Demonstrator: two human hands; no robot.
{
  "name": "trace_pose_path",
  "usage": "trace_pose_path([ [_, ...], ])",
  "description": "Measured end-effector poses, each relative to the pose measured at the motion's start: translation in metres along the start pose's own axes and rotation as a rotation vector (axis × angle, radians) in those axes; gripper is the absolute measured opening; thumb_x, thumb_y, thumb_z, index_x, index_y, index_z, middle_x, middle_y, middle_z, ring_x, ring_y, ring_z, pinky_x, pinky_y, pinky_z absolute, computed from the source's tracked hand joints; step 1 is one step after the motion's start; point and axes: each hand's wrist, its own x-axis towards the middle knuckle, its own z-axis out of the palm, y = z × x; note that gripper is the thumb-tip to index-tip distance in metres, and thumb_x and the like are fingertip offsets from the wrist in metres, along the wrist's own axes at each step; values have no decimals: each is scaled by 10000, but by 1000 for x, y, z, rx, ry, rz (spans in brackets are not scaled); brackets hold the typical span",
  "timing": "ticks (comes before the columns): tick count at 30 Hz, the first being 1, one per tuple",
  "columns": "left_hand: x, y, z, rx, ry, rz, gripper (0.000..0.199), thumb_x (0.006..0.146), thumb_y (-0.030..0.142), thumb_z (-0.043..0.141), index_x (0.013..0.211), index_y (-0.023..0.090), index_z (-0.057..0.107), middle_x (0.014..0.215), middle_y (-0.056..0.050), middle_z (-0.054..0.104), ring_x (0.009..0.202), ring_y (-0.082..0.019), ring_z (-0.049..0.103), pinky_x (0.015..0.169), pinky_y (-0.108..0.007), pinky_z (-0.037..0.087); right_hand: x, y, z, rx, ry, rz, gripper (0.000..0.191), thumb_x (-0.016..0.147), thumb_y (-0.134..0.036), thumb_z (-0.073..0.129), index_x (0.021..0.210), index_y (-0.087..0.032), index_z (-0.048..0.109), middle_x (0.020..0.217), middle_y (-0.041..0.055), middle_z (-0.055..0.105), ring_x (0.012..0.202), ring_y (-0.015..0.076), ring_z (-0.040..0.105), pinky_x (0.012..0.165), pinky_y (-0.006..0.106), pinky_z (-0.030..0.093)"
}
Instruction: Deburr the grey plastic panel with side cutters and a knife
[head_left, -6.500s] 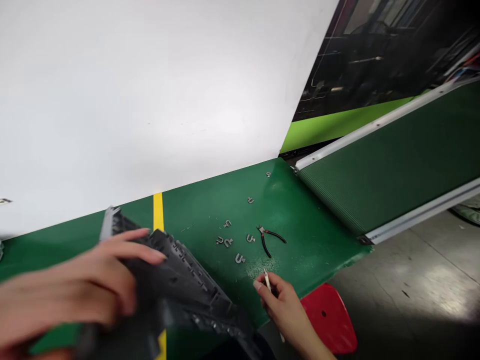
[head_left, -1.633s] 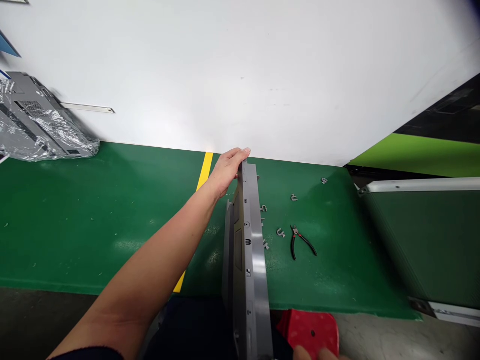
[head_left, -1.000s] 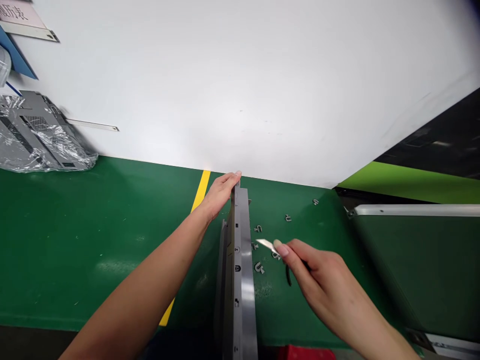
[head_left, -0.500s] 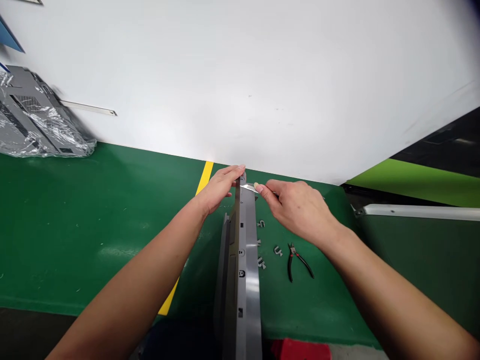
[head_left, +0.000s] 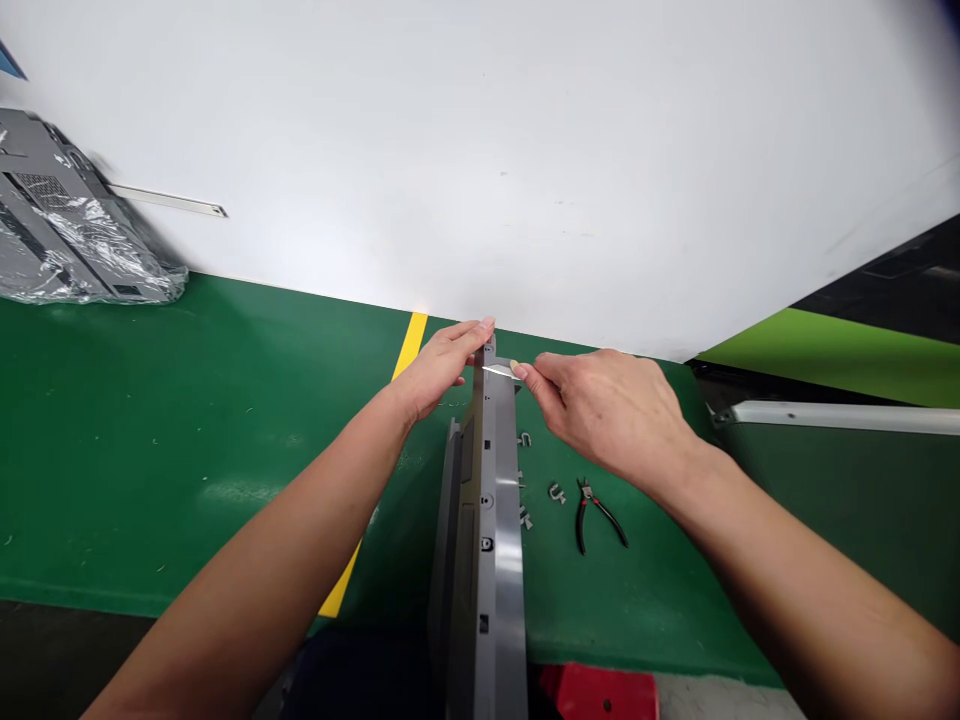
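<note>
Pressed against the far end of a long grey equipment panel (head_left: 487,520), the left hand (head_left: 442,365), fingers extended and close together, with no closed grip. Pinched between thumb and forefinger of the right hand (head_left: 607,415), a slim pale blade (head_left: 496,371), its tip placed at the same far end of the panel, just beside the left fingertips (head_left: 480,325). Remaining right-hand fingers curved loosely above the blade. Panel held on its long edge over a green worktop (head_left: 187,450), with a bright metal strip and small square openings facing upward, and its near end running out of view at the bottom of the frame. Painted just left of the panel, a yellow stripe (head_left: 375,470). Scattered on the worktop right of the panel, small grey U-shaped clips (head_left: 556,492), with red-and-black-handled pliers (head_left: 592,515) lying just beyond them. Placed at the far left, a grey unit in clear plastic wrap (head_left: 75,240). Visible at the bottom edge, a red stool seat (head_left: 600,692)
</note>
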Motion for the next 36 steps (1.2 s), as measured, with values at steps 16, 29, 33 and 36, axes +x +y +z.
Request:
trace_pose_path([
  [16, 6, -1, -5, 95, -98, -16, 511, 885, 752, 538, 907, 249, 625, 1077, -49, 621, 974, -230, 559, 831, -373, 446, -5, 3, 1, -81, 36, -33, 559, 1076, -550, 241, 720, -228, 527, 534, -12, 459, 485, 142, 171, 524, 337, 103],
  [29, 7, -2, -7, 92, -104, -21, 477, 888, 726, 552, 896, 253, 609, 1107, -55, 639, 1019, -254, 569, 871, -408, 446, -4, 2, 3, -74, 79, -39, 504, 1073, -518, 290, 698, -233, 469, 511, -23, 446, 480, 141, 139, 516, 328, 97],
  [33, 7, -3, -7, 88, -95, -13, 478, 890, 723, 555, 916, 251, 620, 1132, -60, 646, 1016, -250, 579, 862, -401, 459, -7, 1, 4, -66, 75, -42, 508, 1073, -528, 288, 696, -232, 457, 513, -27, 449, 480, 140, 140, 516, 326, 94],
  [36, 7, -3, -8, 76, -93, -12, 483, 888, 721, 564, 926, 244, 630, 1149, -64, 645, 1019, -249, 583, 852, -394, 468, -10, 0, 5, -52, 72, -46, 515, 1074, -535, 276, 699, -229, 452, 528, -27, 463, 484, 137, 154, 525, 324, 90],
])
